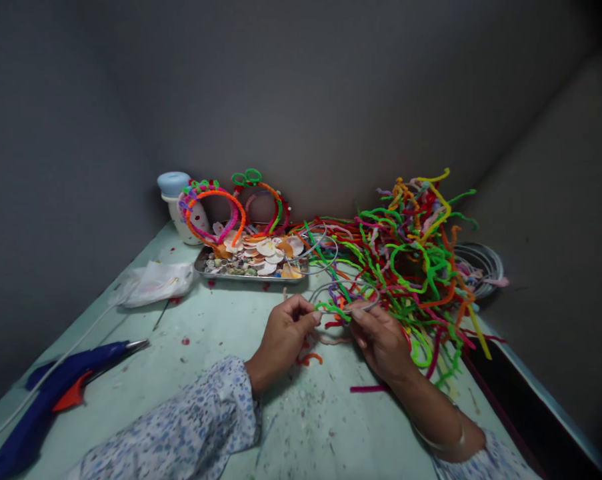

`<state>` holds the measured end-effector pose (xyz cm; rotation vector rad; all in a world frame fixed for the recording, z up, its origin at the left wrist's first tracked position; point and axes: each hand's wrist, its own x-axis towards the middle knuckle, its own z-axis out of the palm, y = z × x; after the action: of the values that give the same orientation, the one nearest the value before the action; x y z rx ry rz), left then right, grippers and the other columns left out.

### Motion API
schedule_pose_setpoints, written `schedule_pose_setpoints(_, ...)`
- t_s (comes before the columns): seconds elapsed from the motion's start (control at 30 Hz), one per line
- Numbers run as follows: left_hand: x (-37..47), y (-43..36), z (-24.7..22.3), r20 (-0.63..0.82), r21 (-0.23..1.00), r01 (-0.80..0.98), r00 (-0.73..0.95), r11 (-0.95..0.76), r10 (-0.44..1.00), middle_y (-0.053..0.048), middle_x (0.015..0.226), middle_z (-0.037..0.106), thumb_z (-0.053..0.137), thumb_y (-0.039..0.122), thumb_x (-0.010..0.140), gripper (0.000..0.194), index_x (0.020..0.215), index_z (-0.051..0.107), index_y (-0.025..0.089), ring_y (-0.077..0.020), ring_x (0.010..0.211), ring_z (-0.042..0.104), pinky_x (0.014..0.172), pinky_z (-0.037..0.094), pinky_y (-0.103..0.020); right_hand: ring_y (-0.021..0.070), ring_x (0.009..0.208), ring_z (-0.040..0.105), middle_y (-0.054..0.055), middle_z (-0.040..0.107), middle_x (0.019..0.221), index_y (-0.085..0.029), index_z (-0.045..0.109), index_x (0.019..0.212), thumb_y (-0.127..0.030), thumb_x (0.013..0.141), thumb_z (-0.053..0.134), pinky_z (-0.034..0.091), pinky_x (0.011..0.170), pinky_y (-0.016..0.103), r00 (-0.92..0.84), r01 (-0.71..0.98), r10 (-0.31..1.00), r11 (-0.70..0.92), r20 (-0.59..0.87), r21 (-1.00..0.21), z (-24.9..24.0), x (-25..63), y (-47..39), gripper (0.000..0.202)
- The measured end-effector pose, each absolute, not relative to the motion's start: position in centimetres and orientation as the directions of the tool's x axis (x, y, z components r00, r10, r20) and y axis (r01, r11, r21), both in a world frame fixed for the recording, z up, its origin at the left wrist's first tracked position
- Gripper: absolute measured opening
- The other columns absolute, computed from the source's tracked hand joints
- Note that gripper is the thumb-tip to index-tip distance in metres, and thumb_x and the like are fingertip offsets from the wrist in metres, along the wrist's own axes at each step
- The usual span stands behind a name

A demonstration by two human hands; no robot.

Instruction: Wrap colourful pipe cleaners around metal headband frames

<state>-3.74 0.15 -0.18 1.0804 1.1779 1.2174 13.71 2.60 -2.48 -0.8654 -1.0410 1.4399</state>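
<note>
Both hands meet over the middle of the table, working on a green pipe cleaner point(335, 309) that lies along a thin grey wire hoop point(368, 288). My left hand point(287, 333) pinches the pipe cleaner's left end between thumb and fingertips. On the other side my right hand point(383, 339) grips the pipe cleaner and the hoop together, its fingertips partly hiding them. A big tangle of coloured pipe cleaners point(423, 260) spreads just behind and right of my right hand. Short orange and pink pieces lie beneath the hands.
A metal tray point(251, 277) of shells and small stones stands at the back. Headbands wrapped in pipe cleaners point(215, 197) lean behind it beside a white bottle with a blue lid point(175, 190). At left lie a blue glue gun point(75, 373) and a plastic bag point(158, 283).
</note>
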Motion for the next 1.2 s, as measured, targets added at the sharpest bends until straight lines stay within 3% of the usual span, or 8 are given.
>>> schedule_pose_setpoints(0.27,-3.6,0.0,-0.5,0.005,1.0,-0.019,-0.023,-0.005,1.0,0.002,0.066,0.056,0.064,0.038,0.081,0.022,0.079,0.058,0.016,-0.0084,0.054,0.047,0.049,0.036,-0.02,0.0067,0.037,0.034,-0.007,0.047,0.046,-0.02,0.07,0.082,-0.041,0.076,0.072,0.022,0.037,0.02,-0.116,-0.318,0.993,-0.009,0.029,-0.948,-2.5,13.8,2.5,0.022)
schedule_pose_setpoints(0.4,-3.7,-0.2,-0.2,0.054,0.998,-0.026,-0.045,-0.055,0.998,0.002,0.069,0.058,0.062,0.038,0.083,0.022,0.079,0.057,0.016,-0.0094,0.058,0.05,0.053,0.04,-0.02,0.0095,0.039,0.039,-0.006,0.047,0.045,-0.02,0.07,0.083,-0.046,0.084,0.064,0.031,0.04,0.022,-0.136,-0.152,0.987,0.063,0.084,-0.986,-2.9,13.8,2.4,0.027)
schedule_pose_setpoints(0.5,-3.9,-0.1,0.0,0.095,0.995,-0.013,-0.098,-0.097,0.991,0.002,0.071,0.058,0.059,0.035,0.085,0.019,0.08,0.056,0.017,-0.0096,0.06,0.049,0.055,0.04,-0.021,0.0137,0.053,0.053,0.0,0.062,0.067,-0.022,0.07,0.086,-0.04,0.081,0.069,0.044,0.05,0.025,-0.109,0.031,0.975,0.197,0.192,-0.98,-3.0,13.3,2.4,0.019)
schedule_pose_setpoints(0.6,-4.1,0.1,0.1,0.128,0.992,0.025,-0.184,-0.126,0.974,0.003,0.068,0.055,0.058,0.033,0.085,0.017,0.079,0.055,0.018,-0.0101,0.06,0.048,0.057,0.038,-0.021,0.0184,0.072,0.061,0.004,0.066,0.09,-0.024,0.071,0.091,-0.028,0.078,0.072,0.05,0.062,0.03,-0.108,0.239,0.914,0.405,0.39,-0.883,-2.9,12.9,2.3,0.014)
schedule_pose_setpoints(0.7,-4.2,0.1,0.1,0.169,0.985,0.071,-0.231,-0.156,0.958,0.004,0.068,0.053,0.058,0.033,0.085,0.016,0.079,0.055,0.018,-0.0109,0.062,0.048,0.059,0.038,-0.021,0.0203,0.083,0.063,0.005,0.066,0.092,-0.025,0.071,0.095,-0.019,0.083,0.063,0.052,0.073,0.033,-0.098,0.396,0.826,0.544,0.555,-0.74,-2.7,13.1,2.2,0.015)
schedule_pose_setpoints(0.9,-4.0,-0.1,-0.5,0.206,0.973,0.144,-0.181,-0.182,0.962,0.002,0.071,0.056,0.056,0.034,0.086,0.017,0.079,0.055,0.019,-0.0127,0.068,0.051,0.063,0.04,-0.022,0.0223,0.093,0.061,0.005,0.061,0.099,-0.027,0.068,0.102,-0.009,0.084,0.058,0.051,0.085,0.042,0.012,0.6,0.568,0.655,0.823,-0.46,-1.9,14.0,1.4,0.027)
schedule_pose_setpoints(1.07,-3.9,-0.2,-0.7,0.167,0.981,0.119,-0.099,-0.155,0.981,0.002,0.071,0.056,0.056,0.034,0.087,0.017,0.079,0.055,0.019,-0.0124,0.066,0.051,0.06,0.039,-0.023,0.0257,0.107,0.059,0.008,0.057,0.114,-0.028,0.059,0.118,-0.005,0.082,0.058,0.05,0.091,0.047,-0.092,0.632,0.482,0.704,0.871,-0.323,-1.4,13.6,1.0,0.042)
schedule_pose_setpoints(1.2,-3.9,-0.2,-0.6,0.162,0.984,0.088,-0.087,-0.154,0.983,0.002,0.069,0.054,0.057,0.033,0.087,0.018,0.077,0.055,0.018,-0.0114,0.064,0.049,0.058,0.039,-0.023,0.0275,0.111,0.056,0.01,0.056,0.118,-0.027,0.055,0.123,-0.008,0.084,0.058,0.048,0.093,0.05,-0.103,0.641,0.503,0.693,0.858,-0.329,-1.2,13.4,1.4,0.043)
